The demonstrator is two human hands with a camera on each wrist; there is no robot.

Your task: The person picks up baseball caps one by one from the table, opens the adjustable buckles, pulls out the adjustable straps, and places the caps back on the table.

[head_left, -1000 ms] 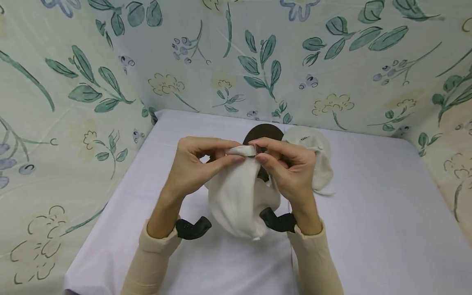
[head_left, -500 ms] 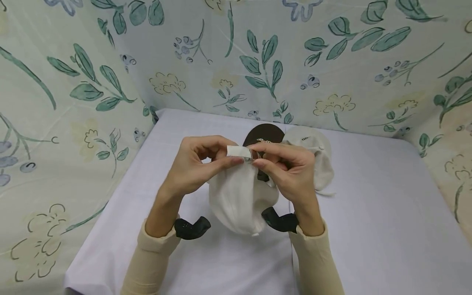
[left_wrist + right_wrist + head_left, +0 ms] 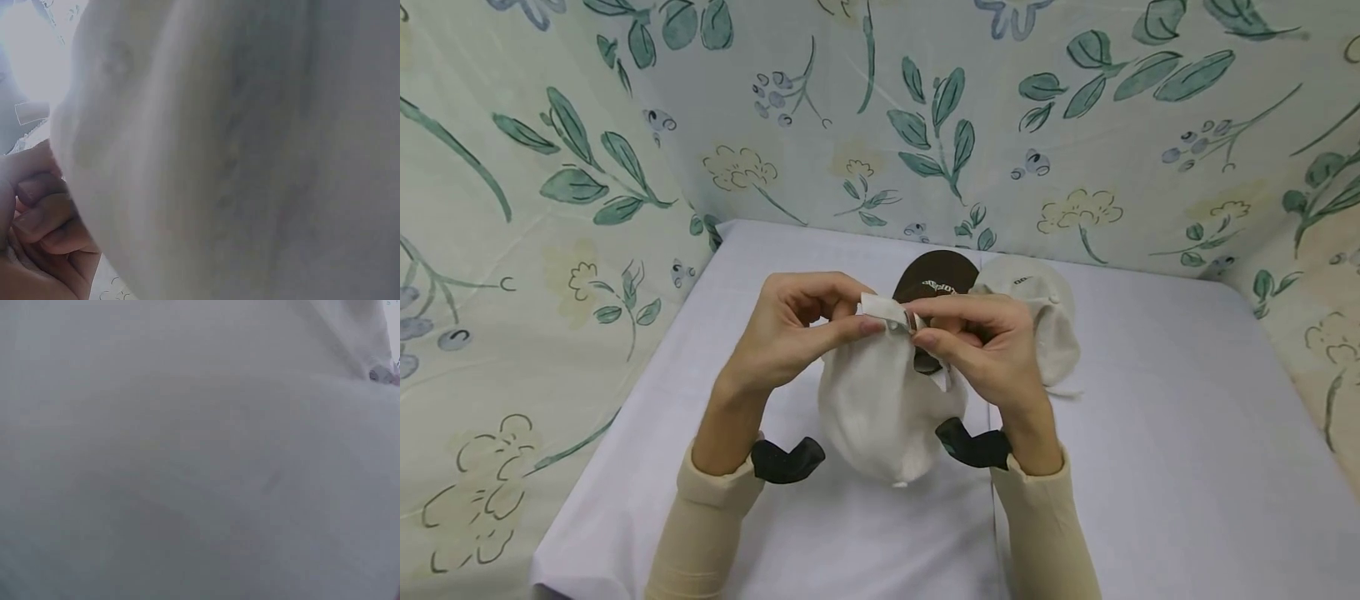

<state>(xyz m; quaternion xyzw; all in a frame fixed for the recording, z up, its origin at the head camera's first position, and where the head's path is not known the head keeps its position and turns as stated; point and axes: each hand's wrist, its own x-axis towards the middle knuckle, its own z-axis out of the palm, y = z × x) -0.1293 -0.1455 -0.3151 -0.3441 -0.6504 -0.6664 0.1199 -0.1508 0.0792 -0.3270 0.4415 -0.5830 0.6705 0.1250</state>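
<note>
A white cap [image 3: 880,408] hangs between my hands, its crown rounded toward me and its back strap [image 3: 883,309] uppermost. With thumb and forefinger, my left hand [image 3: 793,329] pinches the strap's left part. The right hand [image 3: 988,342] pinches the strap's other end, beside a small metal buckle [image 3: 912,322]; the fingertips partly cover it. White cap fabric [image 3: 187,150] fills most of the left wrist view, with the curled fingers of a hand [image 3: 47,219] at its left edge. Blurred white fabric [image 3: 187,456] takes up nearly all the right wrist view.
Behind my hands lies a dark brown cap brim [image 3: 936,273] with pale lettering, its lower part hidden. Another white cap [image 3: 1056,333] rests to its right on the white-covered table [image 3: 1165,433]. A floral curtain [image 3: 850,108] stands behind the table.
The strap and buckle have turned and shifted slightly between my fingers. The right hand has moved a little left and down, and the cap's crown has swung slightly left.
</note>
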